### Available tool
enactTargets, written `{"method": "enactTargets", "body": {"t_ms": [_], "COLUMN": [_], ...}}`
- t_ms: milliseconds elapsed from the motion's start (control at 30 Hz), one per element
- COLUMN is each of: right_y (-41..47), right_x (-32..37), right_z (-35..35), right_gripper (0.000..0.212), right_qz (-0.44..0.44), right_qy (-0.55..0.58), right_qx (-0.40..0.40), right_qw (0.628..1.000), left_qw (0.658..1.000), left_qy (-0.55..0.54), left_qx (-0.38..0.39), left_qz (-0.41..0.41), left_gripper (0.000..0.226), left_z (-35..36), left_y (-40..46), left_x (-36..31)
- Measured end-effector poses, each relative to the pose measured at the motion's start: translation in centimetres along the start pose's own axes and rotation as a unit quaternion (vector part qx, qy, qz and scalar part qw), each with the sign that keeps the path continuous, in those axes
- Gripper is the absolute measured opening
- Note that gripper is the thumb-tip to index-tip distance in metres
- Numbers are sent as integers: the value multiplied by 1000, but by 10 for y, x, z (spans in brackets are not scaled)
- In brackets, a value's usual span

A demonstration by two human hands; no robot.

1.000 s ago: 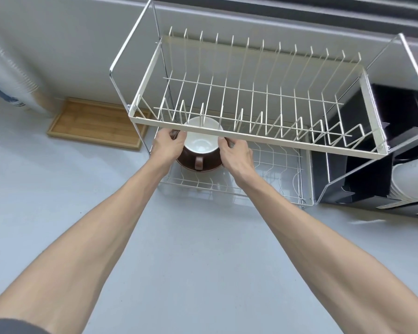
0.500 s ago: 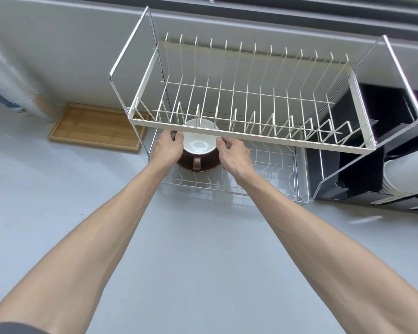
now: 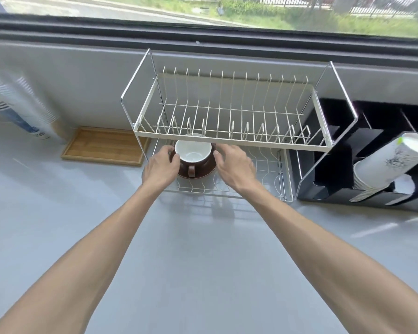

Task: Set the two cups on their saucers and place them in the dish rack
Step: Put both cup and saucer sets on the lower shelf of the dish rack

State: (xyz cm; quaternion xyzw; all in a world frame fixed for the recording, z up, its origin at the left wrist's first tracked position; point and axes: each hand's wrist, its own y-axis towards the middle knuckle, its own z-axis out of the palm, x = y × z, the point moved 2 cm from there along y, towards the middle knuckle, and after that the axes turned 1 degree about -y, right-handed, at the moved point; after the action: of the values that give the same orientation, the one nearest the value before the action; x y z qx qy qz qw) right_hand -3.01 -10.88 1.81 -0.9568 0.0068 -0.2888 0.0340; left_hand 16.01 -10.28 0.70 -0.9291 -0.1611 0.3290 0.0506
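One cup [image 3: 193, 153], brown outside and white inside, stands upright on a brown saucer [image 3: 204, 171] with its handle toward me. The saucer rests on the left part of the dish rack's lower wire tier [image 3: 263, 169], under the front rail of the white upper tier [image 3: 229, 140]. My left hand [image 3: 161, 168] is curled against the saucer's left edge, its fingers touching cup and saucer. My right hand [image 3: 234, 165] is at the saucer's right edge with loose, spread fingers. No second cup or saucer is in view.
A wooden tray [image 3: 104, 147] lies left of the rack. A black organiser [image 3: 333, 189] with stacked paper cups [image 3: 381, 165] stands against the rack's right side. A sleeve of paper cups [image 3: 17, 104] leans at far left. Grey counter [image 3: 203, 249] stretches toward me.
The cup and saucer now sit on the lower tier. Both hands have drawn back a little toward me, and my right hand's grip has loosened. The camera has tilted up to the window.
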Motion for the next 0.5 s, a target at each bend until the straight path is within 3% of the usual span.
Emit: {"method": "enactTargets", "body": {"t_ms": [333,500], "right_y": [-78,-123], "right_x": [-41,-78], "right_z": [-18,-36], "right_gripper": [44,44], "right_qz": [-96,-71], "right_qy": [-197,-222], "right_qx": [-35,-73], "right_qw": [975,970], "left_qw": [966,943], "left_qy": [175,200], "left_qx": [-14,-9], "left_qz": [192,267], "left_gripper": [49,49], "left_z": [23,53], "left_y": [-100,-145], "left_x": [-28,-48]}}
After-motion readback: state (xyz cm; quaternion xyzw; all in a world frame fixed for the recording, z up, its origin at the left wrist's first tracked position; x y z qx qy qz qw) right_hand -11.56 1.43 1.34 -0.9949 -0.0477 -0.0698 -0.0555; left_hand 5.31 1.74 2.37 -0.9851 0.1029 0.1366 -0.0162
